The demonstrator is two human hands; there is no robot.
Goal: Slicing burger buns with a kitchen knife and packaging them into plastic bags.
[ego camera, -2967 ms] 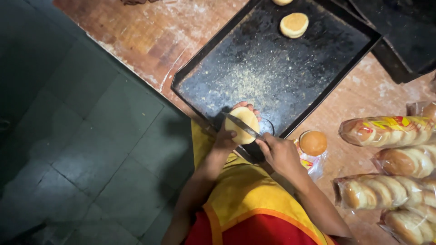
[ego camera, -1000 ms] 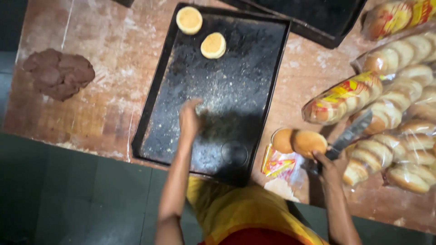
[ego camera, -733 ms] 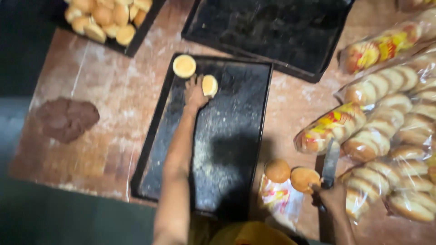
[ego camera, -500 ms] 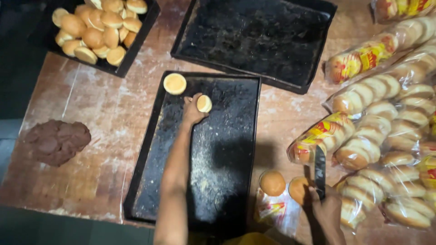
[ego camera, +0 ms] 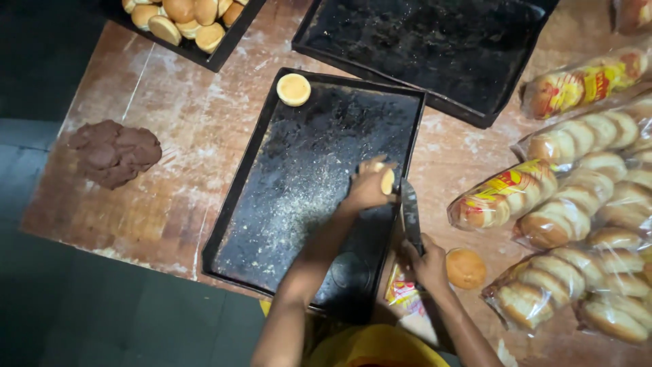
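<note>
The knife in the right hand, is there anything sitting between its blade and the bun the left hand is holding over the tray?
Nothing visible. The knife in the right hand points up beside the bun gripped by the left hand over the dark tray; only a narrow open gap separates them.

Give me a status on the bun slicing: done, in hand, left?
Done: one cut bun half lies on the dark baking tray. In hand: left hand holds a bun piece over the tray, right hand holds the knife. Left: one loose bun and the bagged buns.
</note>
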